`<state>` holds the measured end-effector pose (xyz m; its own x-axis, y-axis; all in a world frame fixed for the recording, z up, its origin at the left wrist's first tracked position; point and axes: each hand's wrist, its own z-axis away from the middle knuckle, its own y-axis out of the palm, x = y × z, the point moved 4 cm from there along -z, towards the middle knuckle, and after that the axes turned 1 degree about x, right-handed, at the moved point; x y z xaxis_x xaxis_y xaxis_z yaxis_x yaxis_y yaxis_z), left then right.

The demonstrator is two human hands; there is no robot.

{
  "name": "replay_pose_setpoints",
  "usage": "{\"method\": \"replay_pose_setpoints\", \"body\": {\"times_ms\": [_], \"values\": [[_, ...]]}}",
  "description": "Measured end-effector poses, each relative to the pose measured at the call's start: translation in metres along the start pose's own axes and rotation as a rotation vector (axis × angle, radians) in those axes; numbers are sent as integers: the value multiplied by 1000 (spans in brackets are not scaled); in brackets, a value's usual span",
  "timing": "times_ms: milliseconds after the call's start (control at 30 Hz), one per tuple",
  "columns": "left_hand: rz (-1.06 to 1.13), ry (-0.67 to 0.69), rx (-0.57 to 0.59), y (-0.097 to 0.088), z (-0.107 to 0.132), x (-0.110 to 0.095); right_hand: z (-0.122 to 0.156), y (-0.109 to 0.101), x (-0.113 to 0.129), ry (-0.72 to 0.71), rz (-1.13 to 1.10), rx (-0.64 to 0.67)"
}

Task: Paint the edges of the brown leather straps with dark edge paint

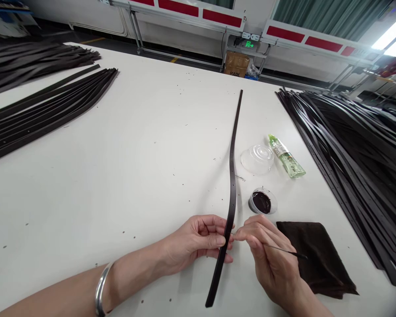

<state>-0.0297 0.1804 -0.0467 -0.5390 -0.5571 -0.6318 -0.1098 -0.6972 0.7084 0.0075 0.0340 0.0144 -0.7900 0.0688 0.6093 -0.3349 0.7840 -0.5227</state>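
While the left hand (198,240) pinches a dark leather belt strap (233,185) between thumb and curled fingers, the right hand (267,251) closes around a slim dark brush (284,250), held short, its fine tip at the strap's edge just beside the left thumb. A grip this close and braced seems right for a thin, steady touch on so narrow an edge. The strap crosses the white table (135,176) in a long, limp curve, punched with small holes. Nearby sit a shallow dish of glossy dark paint (261,202) (thick, almost syrupy), a clear domed plastic lid (257,159) and a green squeeze bottle (286,157). A folded dark cloth (317,259) lies under the brush's end — soft, napped, unlike the smooth heaped straps (356,154) alongside.
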Motion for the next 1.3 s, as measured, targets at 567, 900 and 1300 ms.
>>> {"method": "replay_pose_setpoints", "body": {"times_ms": [567, 900, 1300], "values": [[3, 9, -17, 0, 0, -1, 2, 0, -2, 15, 47, -10], [5, 0, -35, -1, 1, 0, 10, -8, -7, 130, -72, -97], [-135, -8, -111, -3, 14, 3, -17, -47, -36, 369, 93, -290]]}}
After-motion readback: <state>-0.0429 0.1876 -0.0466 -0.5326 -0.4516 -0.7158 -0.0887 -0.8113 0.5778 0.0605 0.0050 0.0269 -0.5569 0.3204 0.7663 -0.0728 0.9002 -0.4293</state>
